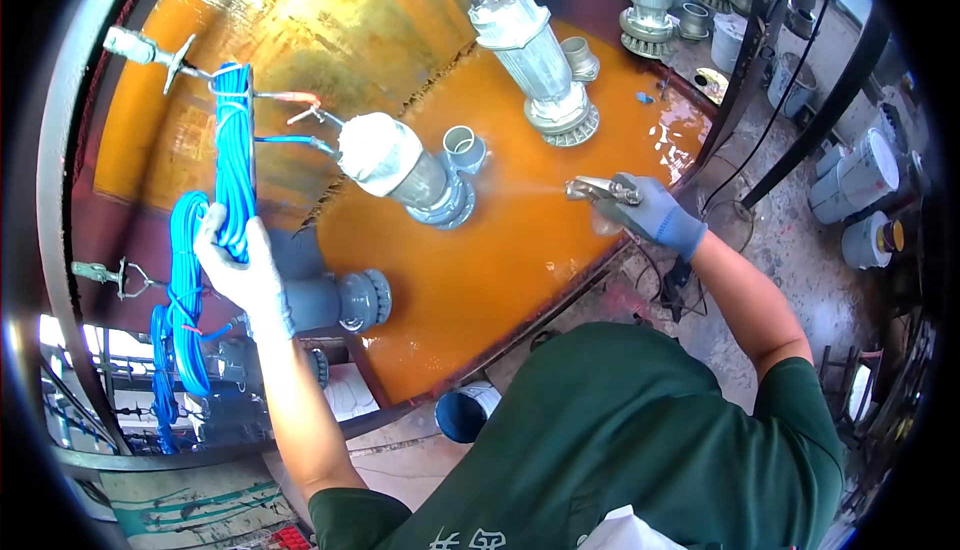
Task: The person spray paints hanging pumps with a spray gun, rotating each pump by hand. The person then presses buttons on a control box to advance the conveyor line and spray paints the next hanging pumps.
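My right hand (660, 215), in a grey glove, grips a metal spray gun (600, 190) whose nozzle faces left. A faint mist runs from it toward a hanging submersible pump (410, 175), which is partly grey and still whitish at its upper end. My gloved left hand (238, 268) is closed around the lower end of a coiled blue cable (234, 150), which hangs from a hook and leads to that pump. Just beside this hand is a second blue cable coil (188, 290). Below hangs a grey-painted pump (340, 302), partly hidden by my left hand and arm.
An unpainted metal pump (525, 60) hangs at the far side over orange liquid (500, 280) in a booth. Chain hooks (130, 45) line the left. Paint buckets (855, 175) and dark posts (830, 100) stand at right; a blue-stained bucket (465, 412) sits below the booth edge.
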### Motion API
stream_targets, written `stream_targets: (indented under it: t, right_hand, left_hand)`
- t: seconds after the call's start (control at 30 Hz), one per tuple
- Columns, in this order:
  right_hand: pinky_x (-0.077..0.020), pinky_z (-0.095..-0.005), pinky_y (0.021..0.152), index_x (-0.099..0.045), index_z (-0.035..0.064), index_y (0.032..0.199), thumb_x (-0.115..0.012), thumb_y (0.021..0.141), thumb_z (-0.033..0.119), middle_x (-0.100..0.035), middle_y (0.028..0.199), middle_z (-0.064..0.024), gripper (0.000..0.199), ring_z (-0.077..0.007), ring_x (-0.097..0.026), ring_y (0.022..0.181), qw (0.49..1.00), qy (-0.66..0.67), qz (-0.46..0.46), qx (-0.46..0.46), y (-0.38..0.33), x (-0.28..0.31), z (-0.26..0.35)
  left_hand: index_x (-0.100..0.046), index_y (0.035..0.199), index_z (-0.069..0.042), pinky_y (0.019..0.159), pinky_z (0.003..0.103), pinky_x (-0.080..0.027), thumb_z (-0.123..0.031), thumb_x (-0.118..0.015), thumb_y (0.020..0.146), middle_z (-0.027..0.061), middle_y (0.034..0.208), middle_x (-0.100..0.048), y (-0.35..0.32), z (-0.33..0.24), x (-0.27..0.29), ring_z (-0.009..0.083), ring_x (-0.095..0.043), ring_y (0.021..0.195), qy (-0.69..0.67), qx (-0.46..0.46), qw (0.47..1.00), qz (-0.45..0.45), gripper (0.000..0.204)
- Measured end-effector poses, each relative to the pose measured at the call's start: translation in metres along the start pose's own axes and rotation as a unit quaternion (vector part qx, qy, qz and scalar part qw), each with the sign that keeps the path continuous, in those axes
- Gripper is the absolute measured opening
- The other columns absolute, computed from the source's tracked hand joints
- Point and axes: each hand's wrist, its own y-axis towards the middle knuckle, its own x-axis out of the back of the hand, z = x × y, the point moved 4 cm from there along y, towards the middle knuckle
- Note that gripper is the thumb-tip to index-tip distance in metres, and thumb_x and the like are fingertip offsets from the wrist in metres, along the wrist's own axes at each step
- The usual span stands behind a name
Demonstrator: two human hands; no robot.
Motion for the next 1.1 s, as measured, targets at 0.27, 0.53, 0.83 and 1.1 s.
stream_targets:
  t: [0.27, 0.53, 0.83, 1.1]
  right_hand:
    - [-0.0549, -0.0383, 0.070, -0.068, 0.0058, 0.101, -0.072, 0.098, 0.023, -0.075, 0.084, -0.0099, 0.017, -0.0247, -0.073, 0.075, 0.993, -0.054, 0.100, 0.035, 0.003, 0.026, 0.058]
    - [-0.0562, -0.0417, 0.075, -0.067, 0.0077, 0.098, -0.073, 0.096, 0.024, -0.075, 0.085, -0.0116, 0.017, -0.0305, -0.074, 0.079, 0.989, -0.061, 0.124, 0.049, 0.000, 0.036, 0.043]
    - [-0.0558, -0.0428, 0.071, -0.070, 0.0085, 0.099, -0.075, 0.095, 0.030, -0.073, 0.079, -0.0120, 0.022, -0.0315, -0.074, 0.075, 0.983, -0.076, 0.165, 0.025, -0.015, 0.037, 0.033]
    - [-0.0549, -0.0500, 0.073, -0.067, 0.0092, 0.097, -0.079, 0.093, 0.035, -0.071, 0.082, -0.0172, 0.028, -0.0406, -0.071, 0.080, 0.976, -0.065, 0.196, 0.070, -0.007, 0.039, 0.089]
  left_hand:
    - [-0.068, 0.129, 0.003, 0.108, 0.043, -0.051, -0.001, -0.075, 0.090, 0.0173, 0.126, -0.070, 0.018, 0.039, 0.011, 0.0307, -0.067, 0.119, 0.112, -0.038, 0.993, 0.015, 0.040]
    - [-0.069, 0.126, 0.003, 0.101, 0.049, -0.053, -0.015, -0.075, 0.090, 0.0224, 0.121, -0.069, 0.058, 0.080, -0.005, 0.0394, -0.067, 0.111, 0.296, -0.101, 0.947, 0.077, 0.040]
    - [-0.067, 0.135, -0.003, 0.106, 0.048, -0.052, -0.025, -0.073, 0.095, 0.0228, 0.132, -0.066, 0.100, 0.140, -0.060, 0.0404, -0.064, 0.125, 0.291, -0.038, 0.948, 0.125, 0.046]
    - [-0.055, 0.149, 0.006, 0.108, 0.040, -0.051, -0.012, -0.069, 0.102, 0.0201, 0.137, -0.063, 0.105, 0.145, -0.071, 0.0304, -0.066, 0.121, 0.147, -0.027, 0.987, 0.062, 0.052]
